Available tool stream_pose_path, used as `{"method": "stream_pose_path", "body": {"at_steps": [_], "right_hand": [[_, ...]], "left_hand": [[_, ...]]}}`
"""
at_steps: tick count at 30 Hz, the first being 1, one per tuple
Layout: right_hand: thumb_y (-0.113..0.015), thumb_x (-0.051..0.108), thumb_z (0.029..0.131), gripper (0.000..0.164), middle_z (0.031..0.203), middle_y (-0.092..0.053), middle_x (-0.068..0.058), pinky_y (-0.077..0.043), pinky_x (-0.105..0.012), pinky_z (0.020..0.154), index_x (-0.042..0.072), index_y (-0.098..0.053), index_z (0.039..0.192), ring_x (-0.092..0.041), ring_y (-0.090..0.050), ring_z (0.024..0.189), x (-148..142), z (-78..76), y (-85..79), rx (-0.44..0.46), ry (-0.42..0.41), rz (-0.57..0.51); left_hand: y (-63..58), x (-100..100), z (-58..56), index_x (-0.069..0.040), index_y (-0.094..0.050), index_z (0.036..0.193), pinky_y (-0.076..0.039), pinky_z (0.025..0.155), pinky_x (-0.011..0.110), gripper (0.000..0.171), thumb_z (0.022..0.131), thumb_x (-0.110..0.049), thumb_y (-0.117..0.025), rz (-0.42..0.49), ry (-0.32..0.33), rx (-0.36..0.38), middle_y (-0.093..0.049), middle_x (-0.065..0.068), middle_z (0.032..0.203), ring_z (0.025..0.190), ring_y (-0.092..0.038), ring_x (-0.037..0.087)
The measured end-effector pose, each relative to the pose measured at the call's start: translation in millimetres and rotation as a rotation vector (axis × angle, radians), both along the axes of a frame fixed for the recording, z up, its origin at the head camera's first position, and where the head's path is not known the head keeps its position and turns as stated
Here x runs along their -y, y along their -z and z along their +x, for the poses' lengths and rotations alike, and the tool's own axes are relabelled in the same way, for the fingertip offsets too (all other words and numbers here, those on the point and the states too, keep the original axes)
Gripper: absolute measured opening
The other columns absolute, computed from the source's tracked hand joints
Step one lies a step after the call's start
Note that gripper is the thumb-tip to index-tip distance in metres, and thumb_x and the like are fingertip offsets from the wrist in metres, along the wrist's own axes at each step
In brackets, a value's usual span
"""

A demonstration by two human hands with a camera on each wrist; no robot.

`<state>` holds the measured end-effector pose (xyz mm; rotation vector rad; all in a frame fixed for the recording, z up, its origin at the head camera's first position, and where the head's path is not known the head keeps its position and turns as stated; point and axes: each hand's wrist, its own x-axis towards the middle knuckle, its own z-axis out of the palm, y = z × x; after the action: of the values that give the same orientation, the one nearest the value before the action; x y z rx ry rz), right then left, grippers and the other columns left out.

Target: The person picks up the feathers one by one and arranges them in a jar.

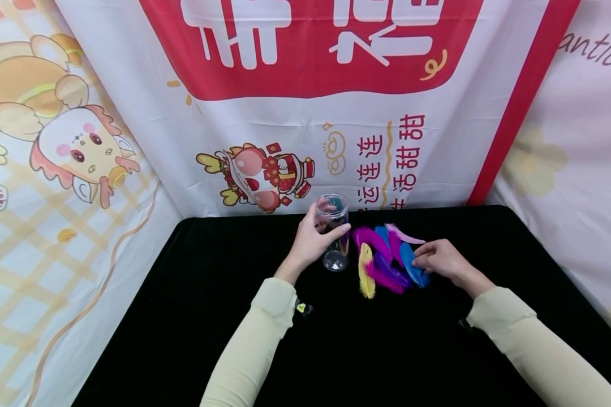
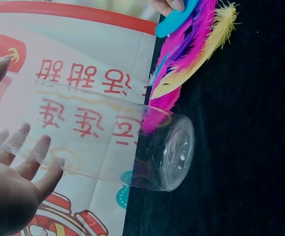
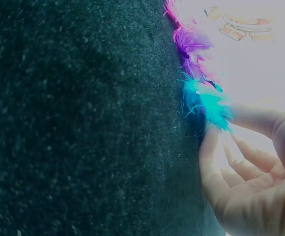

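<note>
A clear plastic jar [image 1: 335, 252] stands upright on the black cloth, near the back edge. My left hand [image 1: 308, 243] holds it from the left, thumb across the front and fingers around the far side. Just right of the jar lies a loose pile of feathers in magenta, purple, blue, pale pink and yellow. The yellow feather [image 1: 366, 274] is on the pile's near left side. At its right edge, my right hand [image 1: 445, 260] pinches a blue feather [image 1: 409, 263] between thumb and fingertips. That blue feather [image 3: 209, 103] also shows at the fingertips in the right wrist view.
Black cloth [image 1: 366, 350] covers the table under both forearms. Behind its back edge hangs a white and red printed banner [image 1: 305, 124], close behind the jar. Patterned sheets hang on the left [image 1: 81, 226] and on the right [image 1: 565, 198].
</note>
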<state>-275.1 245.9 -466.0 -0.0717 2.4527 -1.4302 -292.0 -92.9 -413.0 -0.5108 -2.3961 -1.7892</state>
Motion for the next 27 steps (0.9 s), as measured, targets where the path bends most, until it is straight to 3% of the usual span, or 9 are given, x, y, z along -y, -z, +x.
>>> {"method": "stream_pose_path", "body": {"at_steps": [7,18,27], "right_hand": [[-0.073,0.010,0.094,0.038,0.102,-0.074,-0.015,-0.061,-0.034,0.075,-0.015,-0.063,0.121,-0.017,-0.069,0.086,-0.7,-0.5,-0.1,-0.008,0.000,-0.002],[-0.074,0.012,0.095,0.034,0.116,-0.068,-0.021,-0.061,-0.033,0.076,-0.012,-0.067,0.117,-0.017,-0.068,0.087,-1.4,1.8,-4.3,-0.015,0.004,-0.021],[-0.073,0.014,0.096,0.034,0.119,-0.066,-0.023,-0.061,-0.035,0.078,-0.011,-0.066,0.117,-0.016,-0.067,0.089,-2.3,4.6,-11.6,-0.005,0.009,-0.040]], "left_hand": [[0.4,0.5,-1.2,-0.015,-0.043,0.147,-0.048,0.108,0.049,0.072,0.090,-0.036,-0.081,-0.018,0.003,-0.002,-0.059,0.006,0.135,0.123,-0.060,0.025],[2.7,0.1,-3.5,-0.016,-0.044,0.141,-0.048,0.106,0.052,0.063,0.092,-0.035,-0.078,-0.033,0.020,-0.033,-0.061,0.004,0.132,0.119,-0.062,0.023],[5.4,1.6,-3.5,-0.007,-0.042,0.144,-0.047,0.107,0.054,0.067,0.093,-0.035,-0.077,-0.034,0.032,-0.036,-0.061,0.010,0.135,0.119,-0.062,0.025]]}}
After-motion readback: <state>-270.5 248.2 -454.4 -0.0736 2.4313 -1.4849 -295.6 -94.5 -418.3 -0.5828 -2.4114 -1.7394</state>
